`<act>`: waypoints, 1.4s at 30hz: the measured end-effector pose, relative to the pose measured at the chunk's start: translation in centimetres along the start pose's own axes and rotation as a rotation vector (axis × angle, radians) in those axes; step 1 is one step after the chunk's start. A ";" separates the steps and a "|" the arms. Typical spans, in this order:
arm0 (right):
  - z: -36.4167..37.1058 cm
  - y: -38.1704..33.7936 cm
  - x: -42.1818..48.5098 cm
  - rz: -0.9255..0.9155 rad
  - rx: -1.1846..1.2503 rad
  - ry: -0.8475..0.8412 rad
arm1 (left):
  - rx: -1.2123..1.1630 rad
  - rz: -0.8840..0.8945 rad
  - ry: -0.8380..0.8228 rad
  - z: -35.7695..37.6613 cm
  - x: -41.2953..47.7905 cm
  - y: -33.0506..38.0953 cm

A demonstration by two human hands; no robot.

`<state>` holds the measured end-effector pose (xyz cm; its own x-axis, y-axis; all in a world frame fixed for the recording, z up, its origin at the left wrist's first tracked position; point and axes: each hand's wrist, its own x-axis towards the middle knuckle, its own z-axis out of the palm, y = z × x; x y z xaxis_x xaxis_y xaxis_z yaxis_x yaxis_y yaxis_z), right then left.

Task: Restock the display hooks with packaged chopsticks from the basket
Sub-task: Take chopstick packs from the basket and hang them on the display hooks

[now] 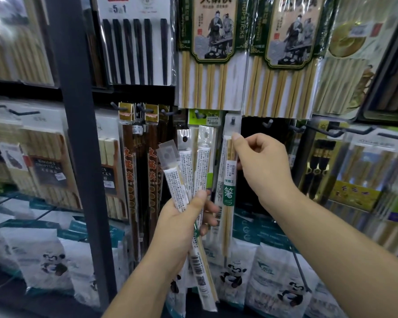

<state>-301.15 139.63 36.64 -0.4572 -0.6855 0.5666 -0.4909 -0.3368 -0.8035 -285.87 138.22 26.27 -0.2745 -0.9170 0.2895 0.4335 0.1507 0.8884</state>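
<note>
At nine o'clock in your view hang flat packs of pale wooden chopsticks. Their dark label seems to read "WOODEN CHOPSTICKS", though it is blurred. Just right of them a dark upright post runs top to bottom. At eleven o'clock is a pack of black chopsticks with "5" and "1" on its white header. Below it, two long dark-brown packs with gold header cards hang on pegs, orange characters running down them.

Your left hand, low at six o'clock, has its thumb and fingers curled round a fan of narrow chopstick packs. These are turned back side up, showing white panels of small print and a barcode at the lower end.

At one o'clock from that hand is the hanging pack, its clear tab over a peg. It carries a white barcode sticker and a green label with the character 箸. Your right hand pinches its upper part between thumb and forefinger.

At twelve o'clock, two big bamboo chopstick packs show two robed figures and the word "CHOPSTICKS" down the side. A bare hook sits at two o'clock from your right hand. Bags with a panda print stand along the bottom.
</note>
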 end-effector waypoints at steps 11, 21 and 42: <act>1.1 0.0 -2.6 -0.109 -0.026 -0.156 | -0.203 -0.132 0.030 0.6 0.0 0.2; 1.2 -0.4 -2.5 -0.083 -0.103 -0.122 | -0.075 -0.041 -0.005 0.0 -0.1 0.2; 0.2 0.0 -1.3 0.022 0.090 -0.070 | -0.083 -0.017 0.080 -0.5 0.5 -0.2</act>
<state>-300.36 140.39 35.86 -0.4126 -0.7356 0.5373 -0.4112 -0.3759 -0.8304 -285.70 137.58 26.02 -0.2138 -0.9463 0.2425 0.5001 0.1072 0.8593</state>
